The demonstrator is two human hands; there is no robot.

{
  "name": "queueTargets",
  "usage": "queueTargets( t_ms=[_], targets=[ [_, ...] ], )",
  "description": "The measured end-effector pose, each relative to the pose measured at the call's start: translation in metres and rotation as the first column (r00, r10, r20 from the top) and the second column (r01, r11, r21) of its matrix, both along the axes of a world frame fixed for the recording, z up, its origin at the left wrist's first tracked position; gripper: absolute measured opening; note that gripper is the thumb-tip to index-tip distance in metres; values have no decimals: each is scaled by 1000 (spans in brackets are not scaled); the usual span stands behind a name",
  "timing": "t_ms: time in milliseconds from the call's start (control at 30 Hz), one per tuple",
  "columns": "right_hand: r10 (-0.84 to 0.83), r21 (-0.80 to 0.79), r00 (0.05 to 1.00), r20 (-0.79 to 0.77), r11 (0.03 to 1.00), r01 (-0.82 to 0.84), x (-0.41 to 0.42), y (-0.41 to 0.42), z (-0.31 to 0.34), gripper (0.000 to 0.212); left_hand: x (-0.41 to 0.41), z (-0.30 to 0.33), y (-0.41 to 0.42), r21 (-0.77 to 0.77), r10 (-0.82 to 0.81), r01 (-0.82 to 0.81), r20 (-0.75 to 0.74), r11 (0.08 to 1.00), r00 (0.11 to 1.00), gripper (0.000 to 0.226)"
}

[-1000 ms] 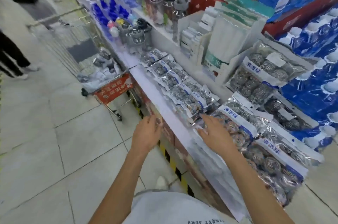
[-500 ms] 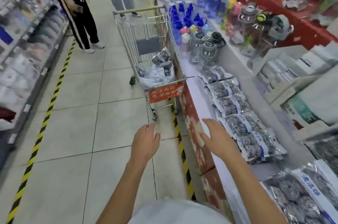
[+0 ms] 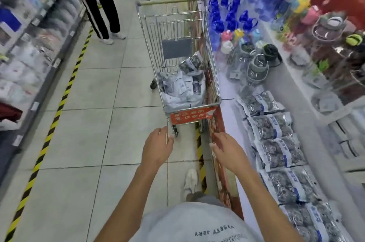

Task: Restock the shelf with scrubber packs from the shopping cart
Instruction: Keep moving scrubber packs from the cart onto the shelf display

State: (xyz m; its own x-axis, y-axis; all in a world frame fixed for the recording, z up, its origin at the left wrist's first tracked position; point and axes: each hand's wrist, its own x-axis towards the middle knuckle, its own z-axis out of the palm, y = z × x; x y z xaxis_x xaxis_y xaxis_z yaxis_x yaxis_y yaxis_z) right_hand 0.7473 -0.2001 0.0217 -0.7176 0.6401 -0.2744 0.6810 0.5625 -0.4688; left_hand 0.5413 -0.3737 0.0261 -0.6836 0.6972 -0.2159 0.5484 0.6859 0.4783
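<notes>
Both hands empty, out in front, heading toward the shopping cart (image 3: 183, 60). Left hand (image 3: 157, 148) hangs just short of the cart's red front sign (image 3: 190, 116), fingers loosely extended, nothing in its grip. Right hand (image 3: 227, 151) is beside the same end of the cart, over the shelf edge (image 3: 229, 115), fingers relaxed and spread, also holding nothing.

Remaining scrubber packs (image 3: 190, 63) sit low in the cart basket, on top of a crumpled white plastic bag (image 3: 177, 87). Packs already placed (image 3: 274, 151) run in a row along the shelf, on the side of the cart away from the aisle.

Risks, my read:
- Cart is on wheels and hard against the shelf. Leaning on the rim to reach deep could roll it away.
- Packs are slick film, loosely piled. A one-handed pinch at a corner may slip, or drag the bag up with it.
- Water bottles (image 3: 229, 16) stand on the shelf right next to the cart. A wide swing on the way out could knock them.
- Frame edges are blurred; can't count how many packs are left.
</notes>
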Motion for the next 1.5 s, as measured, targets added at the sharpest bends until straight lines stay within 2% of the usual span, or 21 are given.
queueTargets(
  t_ms=[300, 600, 733, 800, 967, 1033, 1133, 1233, 1367, 1500],
  targets=[
    [88, -38, 996, 0, 995, -88, -132, 142, -1, 42, -103, -7, 119, -33, 93, -90, 82, 995, 992, 46],
    [70, -65, 992, 109, 996, -64, -267, 250, -23, 52, -208, -47, 205, -91, 159, -140, 241, 986, 957, 53],
    [-23, -143, 991, 130, 989, 42, -316, 277, -42, 51, -257, -68, 240, -118, 168, -137, 324, 984, 931, 53],
    [-133, -211, 983, 125, 965, 157, -340, 291, -51, 53, -278, -75, 259, -119, 163, -129, 349, 984, 923, 53],
    [-447, -412, 881, 155, 781, 469, -397, 335, -88, 55, -320, -95, 303, -154, 280, -235, 476, 960, 834, 52],
    [-490, -433, 849, 198, 733, 524, -420, 357, -110, 58, -336, -106, 323, -165, 306, -258, 508, 952, 805, 49],
    [-516, -429, 829, 217, 712, 556, -455, 392, -140, 62, -360, -130, 352, -213, 395, -334, 551, 918, 736, 35],
    [-475, -389, 847, 239, 752, 532, -490, 432, -176, 58, -381, -168, 374, -268, 455, -370, 578, 890, 678, 23],
    [-309, -298, 902, 300, 868, 397, -524, 478, -232, 63, -400, -221, 393, -345, 524, -396, 600, 851, 604, 20],
    [-148, -193, 914, 377, 953, 234, -545, 508, -286, 45, -417, -274, 400, -429, 625, -455, 563, 780, 540, 32]
  ],
)
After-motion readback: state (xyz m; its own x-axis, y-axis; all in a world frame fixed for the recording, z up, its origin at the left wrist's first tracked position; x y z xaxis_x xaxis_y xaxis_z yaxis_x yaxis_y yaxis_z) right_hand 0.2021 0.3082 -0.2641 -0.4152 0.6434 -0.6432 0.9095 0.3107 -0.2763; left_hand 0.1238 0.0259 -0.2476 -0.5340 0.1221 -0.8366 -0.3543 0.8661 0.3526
